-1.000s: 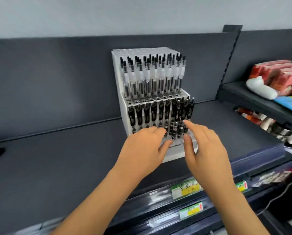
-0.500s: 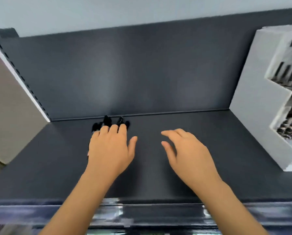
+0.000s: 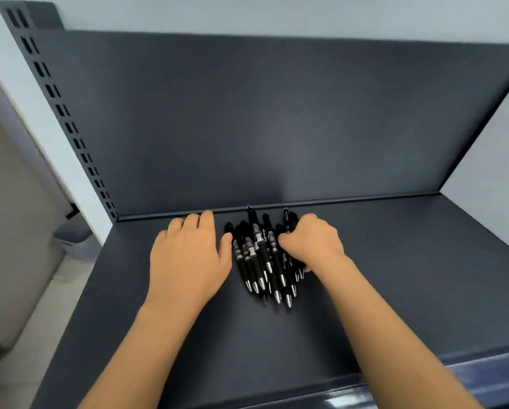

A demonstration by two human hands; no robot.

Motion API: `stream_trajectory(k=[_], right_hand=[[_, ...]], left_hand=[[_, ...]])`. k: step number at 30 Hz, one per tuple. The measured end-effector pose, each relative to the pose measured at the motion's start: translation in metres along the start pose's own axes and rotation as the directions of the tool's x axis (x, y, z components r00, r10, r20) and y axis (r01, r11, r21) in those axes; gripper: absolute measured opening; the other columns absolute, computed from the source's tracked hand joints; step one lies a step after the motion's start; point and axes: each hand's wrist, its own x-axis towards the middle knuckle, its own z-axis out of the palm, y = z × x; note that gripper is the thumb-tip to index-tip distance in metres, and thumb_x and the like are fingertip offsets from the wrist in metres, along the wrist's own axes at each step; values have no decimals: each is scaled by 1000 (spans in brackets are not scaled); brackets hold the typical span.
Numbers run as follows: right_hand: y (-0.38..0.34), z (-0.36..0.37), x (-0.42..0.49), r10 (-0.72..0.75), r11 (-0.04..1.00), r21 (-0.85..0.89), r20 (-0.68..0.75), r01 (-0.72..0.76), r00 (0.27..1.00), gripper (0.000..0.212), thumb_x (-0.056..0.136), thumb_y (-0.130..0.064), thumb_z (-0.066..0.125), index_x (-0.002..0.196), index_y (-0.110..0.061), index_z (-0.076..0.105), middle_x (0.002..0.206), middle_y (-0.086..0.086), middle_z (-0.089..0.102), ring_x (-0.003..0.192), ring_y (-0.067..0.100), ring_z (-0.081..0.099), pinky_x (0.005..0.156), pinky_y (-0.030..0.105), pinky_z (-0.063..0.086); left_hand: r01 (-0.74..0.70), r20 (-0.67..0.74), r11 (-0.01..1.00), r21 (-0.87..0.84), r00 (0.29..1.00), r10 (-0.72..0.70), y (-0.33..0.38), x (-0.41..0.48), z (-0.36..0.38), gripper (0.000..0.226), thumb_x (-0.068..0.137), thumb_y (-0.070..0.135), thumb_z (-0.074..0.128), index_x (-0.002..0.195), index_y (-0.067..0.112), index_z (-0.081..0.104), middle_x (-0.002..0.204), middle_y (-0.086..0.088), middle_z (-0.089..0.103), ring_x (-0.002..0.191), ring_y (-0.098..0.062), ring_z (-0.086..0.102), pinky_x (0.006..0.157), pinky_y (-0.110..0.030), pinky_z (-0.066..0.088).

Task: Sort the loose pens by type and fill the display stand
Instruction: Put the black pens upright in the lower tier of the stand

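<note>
Many black pens (image 3: 262,255) heaped near the back edge of the shelf (image 3: 395,276), at risk of being scattered.
The heap is flanked by both hands: the left hand (image 3: 188,258) is laid flat with fingers straight, its thumb touching the pens, while the right hand (image 3: 312,243) is curled round several barrels on the heap's right side. If the bundle is lifted loosely, pens could be dropped and rolled toward the front edge. Types could also be mixed, since the overlapped barrels look alike. Only a white side panel of the display stand (image 3: 489,160) is seen, at the shelf's right edge.
</note>
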Motion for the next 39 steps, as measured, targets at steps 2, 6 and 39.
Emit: stream_trajectory(k=[2, 6, 39], right_hand=[[1, -5, 2, 26, 999, 21, 33, -26, 999, 14, 80, -20, 56, 81, -8, 49, 83, 7, 63, 72, 30, 62, 58, 26, 49], [5, -9, -1, 36, 999, 6, 32, -37, 999, 18, 82, -17, 54, 68, -11, 43, 68, 3, 55, 57, 23, 55, 50, 21, 40], [331, -243, -58, -178, 455, 871, -114, 184, 977, 20, 96, -7, 52, 115, -4, 57, 90, 11, 67, 68, 17, 64, 56, 37, 59]], left_hand=[[-16, 2, 999, -31, 1000, 16, 0, 0, -4, 54, 94, 44, 44, 135, 9, 50, 124, -7, 62, 113, -28, 57, 86, -39, 46], [-87, -54, 993, -76, 995, 83, 4, 1, -7, 57, 95, 49, 40, 141, 14, 41, 131, -1, 57, 121, -22, 51, 91, -33, 43], [73, 125, 158, -985, 927, 353, 434, -28, -10, 25, 77, 23, 77, 97, 10, 68, 69, -5, 72, 59, -12, 63, 60, -25, 55]])
